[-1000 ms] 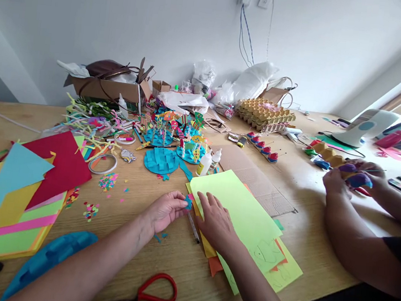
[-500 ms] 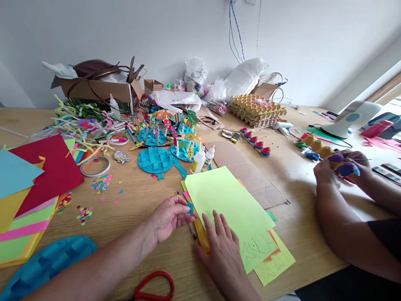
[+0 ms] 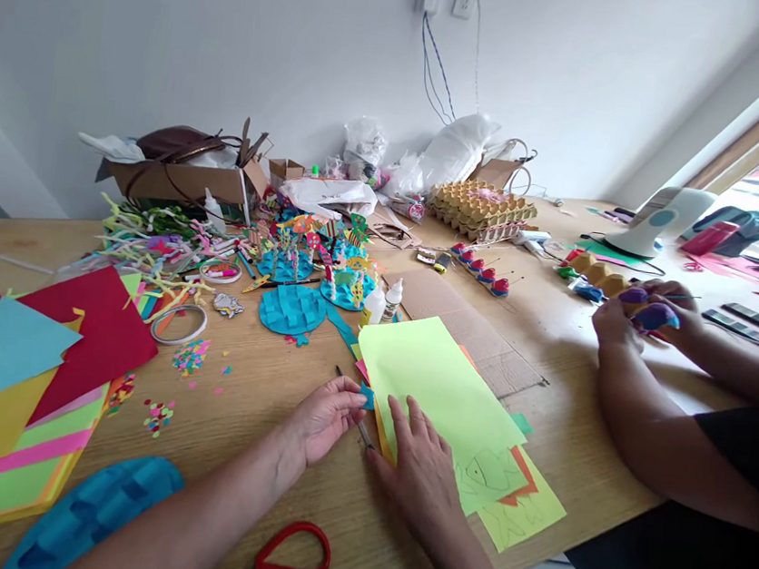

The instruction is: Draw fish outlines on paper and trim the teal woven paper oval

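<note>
My left hand point(image 3: 328, 422) is closed in a pinch on a small blue paper piece point(image 3: 367, 398), held just left of a pale green sheet point(image 3: 441, 374). On that sheet my right hand point(image 3: 423, 468) lies with its fingers spread. A fish outline is drawn at the sheet's lower right corner. Yellow and orange sheets stick out from beneath it, the yellow sheet point(image 3: 527, 519) also bearing pencil lines. A dark pen point(image 3: 363, 431) lies on the table between my hands. Red-handled scissors point(image 3: 294, 553) rest near the front edge, their blades partly cut off by the frame.
Coloured sheets point(image 3: 90, 334) and a woven blue paper disc point(image 3: 97, 508) lie at left. Ahead are another blue disc point(image 3: 293, 309), glue bottles point(image 3: 373, 306), a tape ring point(image 3: 179, 324) and confetti. At right, a co-worker's hands point(image 3: 622, 321) hold a painted egg-carton strip.
The sheet stack has shifted slightly to the right, exposing more of the pen. My left hand still pinches the blue paper piece, and my right hand still lies on the sheet.
</note>
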A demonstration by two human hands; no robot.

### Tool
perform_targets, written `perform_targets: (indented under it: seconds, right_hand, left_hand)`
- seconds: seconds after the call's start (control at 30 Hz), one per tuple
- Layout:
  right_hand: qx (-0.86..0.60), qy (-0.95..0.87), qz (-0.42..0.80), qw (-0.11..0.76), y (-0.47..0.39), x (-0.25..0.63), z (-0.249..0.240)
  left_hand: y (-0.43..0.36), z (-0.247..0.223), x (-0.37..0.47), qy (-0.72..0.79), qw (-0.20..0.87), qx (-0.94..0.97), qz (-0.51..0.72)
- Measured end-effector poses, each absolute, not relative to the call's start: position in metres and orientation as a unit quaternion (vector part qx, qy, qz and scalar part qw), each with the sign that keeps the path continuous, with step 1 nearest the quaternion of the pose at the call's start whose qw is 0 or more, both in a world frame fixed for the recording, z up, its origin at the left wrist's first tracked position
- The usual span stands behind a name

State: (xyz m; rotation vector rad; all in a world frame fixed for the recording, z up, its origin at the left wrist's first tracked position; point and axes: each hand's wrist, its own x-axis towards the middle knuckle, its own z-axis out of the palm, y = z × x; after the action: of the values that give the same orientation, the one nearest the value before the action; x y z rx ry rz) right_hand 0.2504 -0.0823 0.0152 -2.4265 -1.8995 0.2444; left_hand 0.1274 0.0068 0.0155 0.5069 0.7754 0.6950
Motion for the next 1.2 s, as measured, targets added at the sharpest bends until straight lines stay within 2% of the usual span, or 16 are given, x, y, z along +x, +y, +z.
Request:
perform_targets:
  seconds: [0.2, 0.5, 0.67, 0.87, 1.2]
  right_hand:
    - [-0.783, -0.614, 0.096, 0.042, -0.076, 0.258, 0.027]
    - [-0.791, -0.609, 0.044, 0.030, -0.059, 0.250, 0.037]
    - [-0.808, -0.584, 0.075, 0.018, -0.053, 0.257, 0.038]
    - [-0.802, -0.583, 0.116, 0.060, -0.046, 0.296, 0.059]
    - [-0.772, -0.597, 0.162, 0.144, -0.049, 0.315, 0.072]
  left_hand:
    - [0.014, 0.017, 0.133, 0.369, 0.845, 0.240, 0.305]
    - [0.015, 0.026, 0.141, 0.348, 0.853, 0.248, 0.299]
    - [0.019, 0.028, 0.143, 0.343, 0.846, 0.294, 0.284]
    - [0.031, 0.027, 0.134, 0.360, 0.784, 0.427, 0.271]
    - [0.037, -0.003, 0.160, 0.394, 0.663, 0.622, 0.136]
